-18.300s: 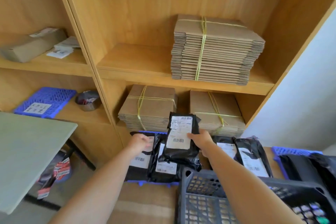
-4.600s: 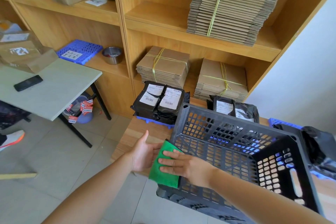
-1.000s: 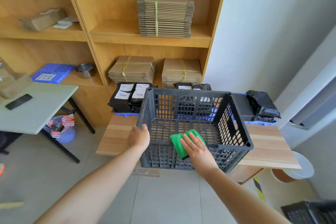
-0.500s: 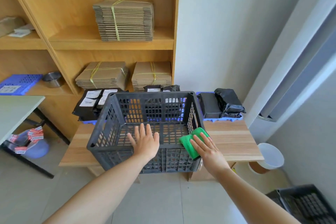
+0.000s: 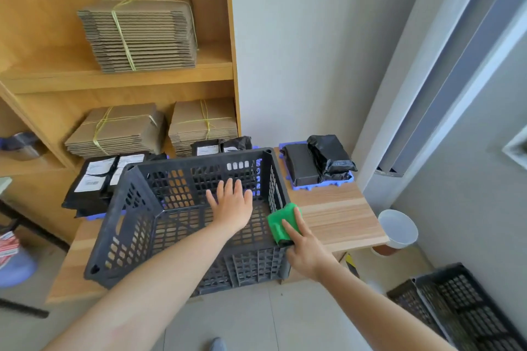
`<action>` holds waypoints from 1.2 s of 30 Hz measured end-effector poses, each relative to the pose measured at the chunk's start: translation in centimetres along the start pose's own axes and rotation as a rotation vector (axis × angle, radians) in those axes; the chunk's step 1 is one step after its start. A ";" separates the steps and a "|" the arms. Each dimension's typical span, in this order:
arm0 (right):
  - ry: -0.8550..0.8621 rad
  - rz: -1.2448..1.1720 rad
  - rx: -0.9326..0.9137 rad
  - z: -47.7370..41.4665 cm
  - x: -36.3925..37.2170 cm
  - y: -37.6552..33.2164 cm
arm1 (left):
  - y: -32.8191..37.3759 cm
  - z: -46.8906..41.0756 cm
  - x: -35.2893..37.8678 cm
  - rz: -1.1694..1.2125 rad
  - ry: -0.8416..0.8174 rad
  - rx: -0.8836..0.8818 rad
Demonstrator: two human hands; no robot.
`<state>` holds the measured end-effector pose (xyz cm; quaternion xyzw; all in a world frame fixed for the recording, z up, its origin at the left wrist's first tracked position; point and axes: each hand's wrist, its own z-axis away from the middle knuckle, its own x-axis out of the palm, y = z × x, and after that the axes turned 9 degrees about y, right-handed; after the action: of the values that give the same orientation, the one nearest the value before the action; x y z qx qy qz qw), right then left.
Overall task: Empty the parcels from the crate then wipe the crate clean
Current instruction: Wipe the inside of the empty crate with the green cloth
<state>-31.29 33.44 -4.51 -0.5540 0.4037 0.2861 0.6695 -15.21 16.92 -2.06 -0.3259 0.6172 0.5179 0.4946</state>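
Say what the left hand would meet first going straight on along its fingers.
Probably the far wall of the crate: the left hand is open over its floor, fingers pointing that way. Depth is unclear; held above the rim, it would reach the black parcels behind.

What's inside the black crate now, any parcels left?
No parcels show in the crate; only the left hand, fingers spread, reaches in. The forearm hides a strip of its floor.

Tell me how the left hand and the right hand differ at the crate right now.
The left hand reaches inside the crate with fingers spread; the right hand sits at the crate's near right corner. The left hand holds nothing; the right hand presses a green cloth on the rim. Both are palm-down with straight fingers.
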 end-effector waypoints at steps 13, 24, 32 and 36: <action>0.026 0.158 0.545 -6.6 1.9 -3.1 | -2.2 -16.9 1.0 -0.114 -0.015 0.278; 0.121 0.287 0.544 -11.1 3.3 -3.3 | -5.9 -20.7 2.6 -0.266 0.033 0.413; 0.123 0.331 0.462 -23.3 2.0 -3.8 | -6.7 -21.5 2.7 -0.247 -0.005 0.474; 0.153 0.294 0.449 -28.7 1.4 -3.8 | -6.5 -21.6 2.7 -0.243 -0.013 0.470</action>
<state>-33.81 4.58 -5.45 -0.3472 0.5826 0.2410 0.6942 -15.97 -5.22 -7.21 -0.2705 0.6737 0.2989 0.6193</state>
